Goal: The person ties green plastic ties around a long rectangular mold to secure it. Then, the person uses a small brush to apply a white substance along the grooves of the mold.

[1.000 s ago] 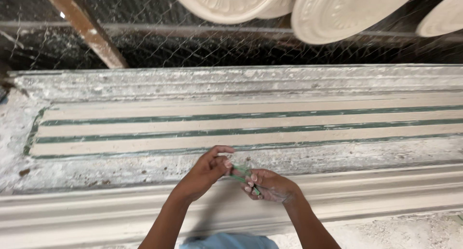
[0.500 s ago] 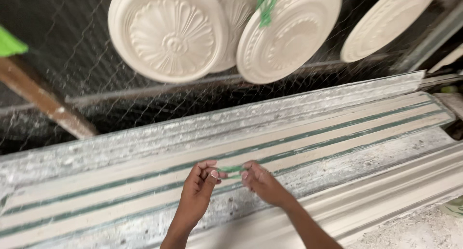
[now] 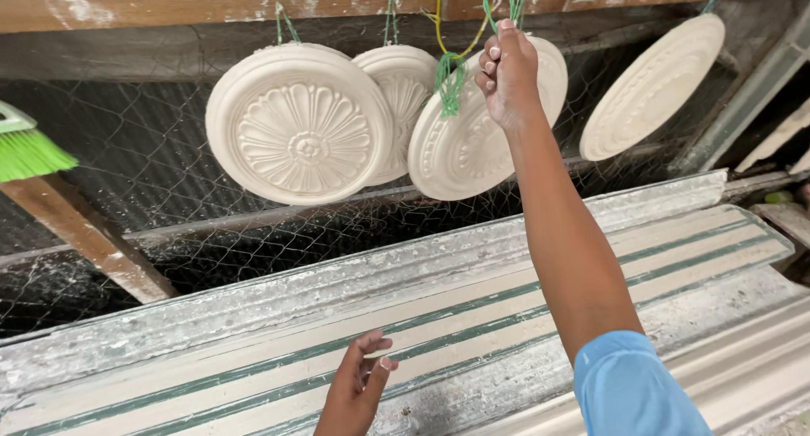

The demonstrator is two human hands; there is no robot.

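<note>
Overhead, by the wooden beam, the right hand is raised with its fingers closed around a green wire loop; the wire runs nearly straight up from the fist toward the beam. Round plaster medallions hang there on green ties, faces tilted outward: one flower-patterned medallion at left, another just behind the raised wrist. Wire mesh backs them. Below, the left hand hovers half-open and empty over the surface, a long striped moulding bed running left-right. A green broom pokes in at left.
</note>
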